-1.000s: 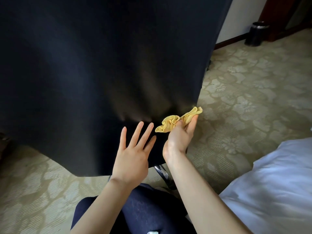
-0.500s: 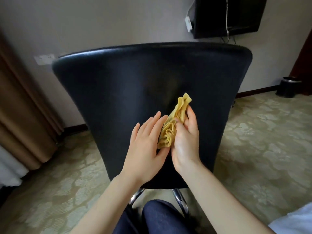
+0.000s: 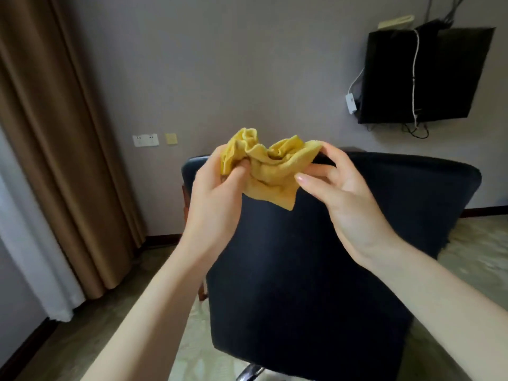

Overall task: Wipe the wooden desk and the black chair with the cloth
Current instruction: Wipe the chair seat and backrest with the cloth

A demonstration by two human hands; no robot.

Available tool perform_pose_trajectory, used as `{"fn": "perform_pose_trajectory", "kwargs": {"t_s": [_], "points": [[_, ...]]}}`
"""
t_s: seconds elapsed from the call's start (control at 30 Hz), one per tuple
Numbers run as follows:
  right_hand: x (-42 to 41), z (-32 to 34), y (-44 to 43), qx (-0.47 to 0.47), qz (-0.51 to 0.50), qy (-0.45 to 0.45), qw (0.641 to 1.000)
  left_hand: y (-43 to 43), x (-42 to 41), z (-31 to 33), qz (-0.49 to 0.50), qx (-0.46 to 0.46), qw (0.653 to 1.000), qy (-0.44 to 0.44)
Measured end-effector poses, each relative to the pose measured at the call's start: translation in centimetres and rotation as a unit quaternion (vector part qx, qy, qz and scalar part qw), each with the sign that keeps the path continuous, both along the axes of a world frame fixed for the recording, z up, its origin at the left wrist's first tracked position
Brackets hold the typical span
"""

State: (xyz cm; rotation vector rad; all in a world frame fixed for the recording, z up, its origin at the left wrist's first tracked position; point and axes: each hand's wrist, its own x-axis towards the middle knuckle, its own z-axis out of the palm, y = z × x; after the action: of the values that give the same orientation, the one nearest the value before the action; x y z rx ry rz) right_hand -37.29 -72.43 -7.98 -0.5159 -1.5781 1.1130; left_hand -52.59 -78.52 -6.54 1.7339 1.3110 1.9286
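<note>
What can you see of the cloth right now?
The cloth is yellow, soft-looking fabric, bunched into ruffled folds along its top, with one corner hanging down. Both hands hold it in the air in front of the chair back: the left hand grips its left end, the right hand pinches its right edge.

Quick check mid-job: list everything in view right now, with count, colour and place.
cloth: one, yellow, bunched, held up between both hands in front of the chair's top edge
chair: one, black, backrest facing camera, centre
curtain: one, brown, left
wall sockets: one white plate and one yellowish plate, wall behind chair
screen: one, black, wall-mounted upper right, cables hanging
carpet: pale patterned, floor
left hand: gripping cloth's left end
right hand: pinching cloth's right end
</note>
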Motion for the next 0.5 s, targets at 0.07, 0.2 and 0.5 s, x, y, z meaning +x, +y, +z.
{"fn": "perform_pose_trajectory", "kwargs": {"t_s": [0.07,0.2,0.5], "points": [[-0.4,1.7,0.9,0.022,-0.004,-0.017,1.0,1.1,-1.0,1.6,-0.01,-0.006,1.0,-0.025],[-1.8,5.8,4.7,0.028,0.023,-0.038,0.999,5.3,-3.3,5.0,-0.051,-0.014,0.998,-0.043],[-6.1,15.0,17.0,-0.167,0.033,-0.093,0.981,17.0,-7.3,13.2,-0.092,-0.115,0.989,-0.023]]}}
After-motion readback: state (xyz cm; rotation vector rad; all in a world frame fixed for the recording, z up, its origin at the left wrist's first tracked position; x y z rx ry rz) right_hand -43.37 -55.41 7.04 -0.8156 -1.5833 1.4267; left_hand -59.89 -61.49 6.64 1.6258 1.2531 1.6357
